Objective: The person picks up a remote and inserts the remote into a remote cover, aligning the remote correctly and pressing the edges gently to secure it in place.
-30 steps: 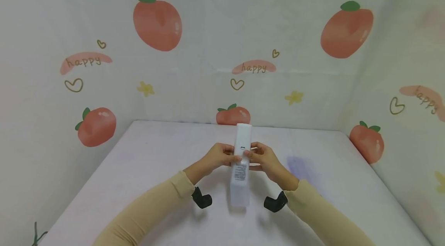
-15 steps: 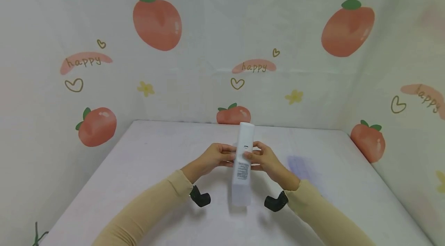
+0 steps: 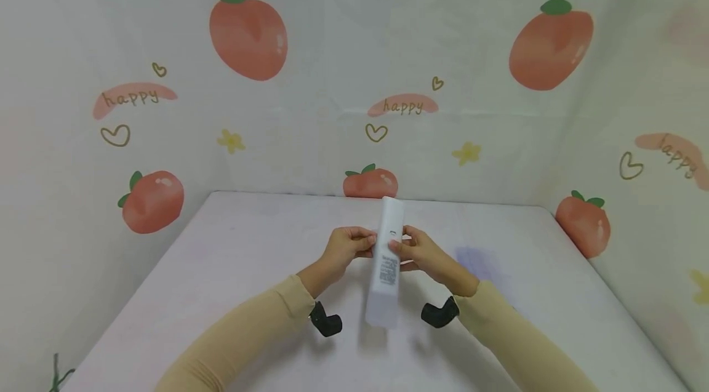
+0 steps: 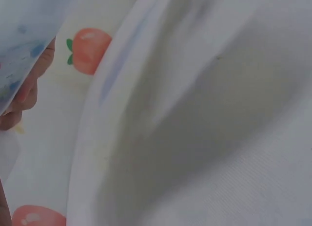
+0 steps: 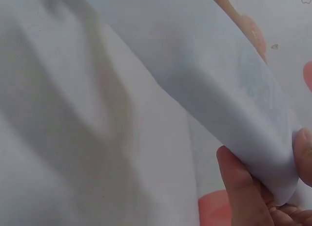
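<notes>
Both hands hold a long white plastic-wrapped pack [image 3: 386, 263] over the middle of the table, its narrow side toward the head camera. That side carries a grey printed label and a small dark mark; the near end looks translucent. My left hand [image 3: 344, 249] pinches the pack's left edge between thumb and curled fingers. My right hand [image 3: 423, 255] grips the right side, thumb on the narrow side and fingers behind, partly hidden. Blue print shows on the pack [image 4: 29, 36] in the left wrist view. In the right wrist view, the right thumb [image 5: 304, 158] presses the pack.
A white-covered table [image 3: 266, 220] spreads beneath the hands, with a purple smudge [image 3: 479, 263] at right. Fruit-printed curtains [image 3: 310, 72] stand behind and at both sides. Black wrist cameras [image 3: 327, 321] hang below the sleeves. A green string [image 3: 56, 373] shows at lower left.
The left thumb has slid off the pack's narrow side to its left edge. The pack leans a little more, its near end shifted slightly left. The right hand keeps its grip.
</notes>
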Demonstrator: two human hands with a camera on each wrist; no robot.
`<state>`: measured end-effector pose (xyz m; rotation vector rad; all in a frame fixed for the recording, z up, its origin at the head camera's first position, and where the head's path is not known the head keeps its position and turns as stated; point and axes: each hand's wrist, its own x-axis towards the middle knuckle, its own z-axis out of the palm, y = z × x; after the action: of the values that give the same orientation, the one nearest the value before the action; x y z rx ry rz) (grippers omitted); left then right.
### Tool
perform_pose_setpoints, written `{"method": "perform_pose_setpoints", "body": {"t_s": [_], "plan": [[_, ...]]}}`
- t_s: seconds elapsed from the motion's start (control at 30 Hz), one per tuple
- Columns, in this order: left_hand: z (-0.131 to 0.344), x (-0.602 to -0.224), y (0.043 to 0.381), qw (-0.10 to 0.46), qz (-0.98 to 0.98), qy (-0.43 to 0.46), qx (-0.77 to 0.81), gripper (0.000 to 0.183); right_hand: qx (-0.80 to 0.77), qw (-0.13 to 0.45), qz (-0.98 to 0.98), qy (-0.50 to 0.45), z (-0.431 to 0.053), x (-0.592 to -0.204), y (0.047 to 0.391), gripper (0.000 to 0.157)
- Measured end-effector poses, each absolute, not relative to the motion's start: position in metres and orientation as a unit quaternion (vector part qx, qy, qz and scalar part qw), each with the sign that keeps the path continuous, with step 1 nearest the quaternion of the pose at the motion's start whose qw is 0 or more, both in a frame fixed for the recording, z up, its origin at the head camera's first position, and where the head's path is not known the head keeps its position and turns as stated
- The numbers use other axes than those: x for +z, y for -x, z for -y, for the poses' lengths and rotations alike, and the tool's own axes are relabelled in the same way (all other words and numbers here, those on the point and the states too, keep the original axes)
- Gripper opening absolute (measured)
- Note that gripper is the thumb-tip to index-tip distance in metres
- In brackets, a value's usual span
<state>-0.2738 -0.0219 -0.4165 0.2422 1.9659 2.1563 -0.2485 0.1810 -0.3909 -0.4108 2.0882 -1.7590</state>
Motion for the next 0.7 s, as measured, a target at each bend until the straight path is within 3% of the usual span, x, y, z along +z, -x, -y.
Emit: {"method": "perform_pose_setpoints", "body": {"t_s": [0.33,0.53,0.7], "plan": [[0.021,-0.406,0.277,0.07,-0.661,-0.022,0.747,0.017,-0.597,0.181,-0.771,0.129,-0.166,-0.384,0.252,0.041],[0.02,-0.41,0.28,0.119,-0.672,-0.021,0.73,0.019,-0.593,0.171,-0.779,0.115,-0.169,-0.389,0.25,0.042],[0.02,-0.407,0.276,0.17,-0.707,-0.076,0.682,0.026,-0.605,0.162,-0.774,0.094,-0.176,-0.394,0.248,0.042]]}}
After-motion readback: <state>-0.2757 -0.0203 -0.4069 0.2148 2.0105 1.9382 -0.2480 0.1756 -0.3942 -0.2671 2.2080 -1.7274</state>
